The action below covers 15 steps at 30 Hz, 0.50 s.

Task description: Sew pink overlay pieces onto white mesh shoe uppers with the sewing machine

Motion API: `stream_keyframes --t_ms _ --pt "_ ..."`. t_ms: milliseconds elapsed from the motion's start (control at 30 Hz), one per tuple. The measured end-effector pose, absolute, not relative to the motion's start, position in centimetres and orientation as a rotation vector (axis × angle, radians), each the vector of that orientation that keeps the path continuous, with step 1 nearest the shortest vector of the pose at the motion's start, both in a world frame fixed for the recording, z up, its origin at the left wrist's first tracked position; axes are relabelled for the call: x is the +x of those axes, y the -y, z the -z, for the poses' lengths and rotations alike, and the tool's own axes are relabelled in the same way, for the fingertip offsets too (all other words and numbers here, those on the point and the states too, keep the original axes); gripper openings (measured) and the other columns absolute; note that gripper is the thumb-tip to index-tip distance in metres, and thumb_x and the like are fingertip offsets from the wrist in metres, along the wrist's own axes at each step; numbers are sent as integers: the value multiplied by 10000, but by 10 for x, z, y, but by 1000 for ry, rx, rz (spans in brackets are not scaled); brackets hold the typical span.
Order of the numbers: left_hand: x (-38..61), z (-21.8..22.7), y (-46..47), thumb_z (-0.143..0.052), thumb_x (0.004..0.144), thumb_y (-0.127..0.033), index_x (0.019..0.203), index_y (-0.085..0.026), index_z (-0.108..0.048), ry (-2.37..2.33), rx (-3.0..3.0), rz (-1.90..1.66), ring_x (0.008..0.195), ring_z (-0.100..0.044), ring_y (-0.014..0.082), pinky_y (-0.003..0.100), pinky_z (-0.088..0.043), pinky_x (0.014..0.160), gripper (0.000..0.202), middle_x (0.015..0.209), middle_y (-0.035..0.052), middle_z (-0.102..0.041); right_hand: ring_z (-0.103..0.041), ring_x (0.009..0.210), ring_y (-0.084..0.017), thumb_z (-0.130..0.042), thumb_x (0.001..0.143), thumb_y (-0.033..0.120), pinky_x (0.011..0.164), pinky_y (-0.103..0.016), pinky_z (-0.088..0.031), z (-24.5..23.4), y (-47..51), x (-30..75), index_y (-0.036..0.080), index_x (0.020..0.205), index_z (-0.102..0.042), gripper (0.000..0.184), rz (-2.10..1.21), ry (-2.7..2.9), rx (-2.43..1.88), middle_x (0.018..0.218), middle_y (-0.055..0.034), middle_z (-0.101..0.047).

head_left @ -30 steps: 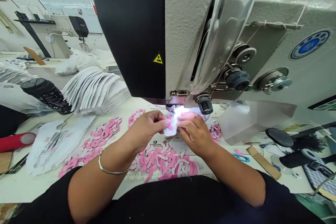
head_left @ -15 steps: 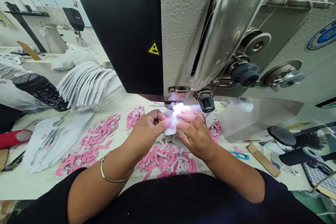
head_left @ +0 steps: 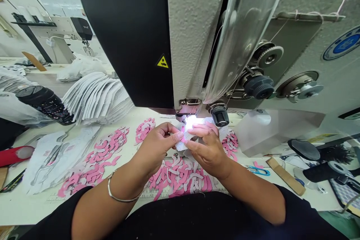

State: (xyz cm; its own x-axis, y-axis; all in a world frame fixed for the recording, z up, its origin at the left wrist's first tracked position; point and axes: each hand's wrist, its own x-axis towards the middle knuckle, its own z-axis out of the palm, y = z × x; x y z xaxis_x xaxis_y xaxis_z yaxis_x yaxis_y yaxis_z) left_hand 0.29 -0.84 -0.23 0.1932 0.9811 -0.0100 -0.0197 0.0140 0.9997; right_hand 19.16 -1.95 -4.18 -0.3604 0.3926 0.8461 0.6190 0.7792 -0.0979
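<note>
Under the lit needle area of the sewing machine [head_left: 197, 45] lies a piece of white textured fabric [head_left: 181, 146], partly covered by my hands. A small curved pink fabric piece [head_left: 183, 134] rests on it. My left hand [head_left: 160, 140] pinches the pink piece between thumb and forefinger at its left side. From the right, my right hand [head_left: 208, 150] grips the white fabric, its fingers over the cloth and its thumb at the lower end of the pink piece. Glare and fingers hide the needle and presser foot.
Loose pink and white curved pieces [head_left: 180, 176] lie in front of the hands, with another heap [head_left: 95, 161] at left. A fanned stack of white fabric [head_left: 95, 99] and a black bottle [head_left: 45, 103] stand behind. Blue thread snips [head_left: 258, 171] lie at right.
My right thumb has moved to the lower end of the pink piece, and the right fingers have shifted slightly. The whole view sits a little lower as the camera has tilted.
</note>
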Motion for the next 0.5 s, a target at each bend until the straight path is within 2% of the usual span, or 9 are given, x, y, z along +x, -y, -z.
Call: stream_keyframes --t_ms 333,500 --pt "6 0 7 -783 767 -287 797 -190 -548 -996 1129 -1047 640 -491 79 229 -403 607 257 779 -34 -544 -609 1075 -219 -619 872 78 1013 -532 -401 43 17 193 263 1022 -644 239 248 1976 -737 1156 -62 -627" --pt "10 -4 7 -809 725 -265 949 -230 -546 -998 1012 -1059 695 -554 96 231 -417 583 347 925 -22 -582 -621 1051 -211 -619 885 92 1003 -523 -417 42 17 195 265 1030 -659 230 234 1980 -742 1138 -65 -647"
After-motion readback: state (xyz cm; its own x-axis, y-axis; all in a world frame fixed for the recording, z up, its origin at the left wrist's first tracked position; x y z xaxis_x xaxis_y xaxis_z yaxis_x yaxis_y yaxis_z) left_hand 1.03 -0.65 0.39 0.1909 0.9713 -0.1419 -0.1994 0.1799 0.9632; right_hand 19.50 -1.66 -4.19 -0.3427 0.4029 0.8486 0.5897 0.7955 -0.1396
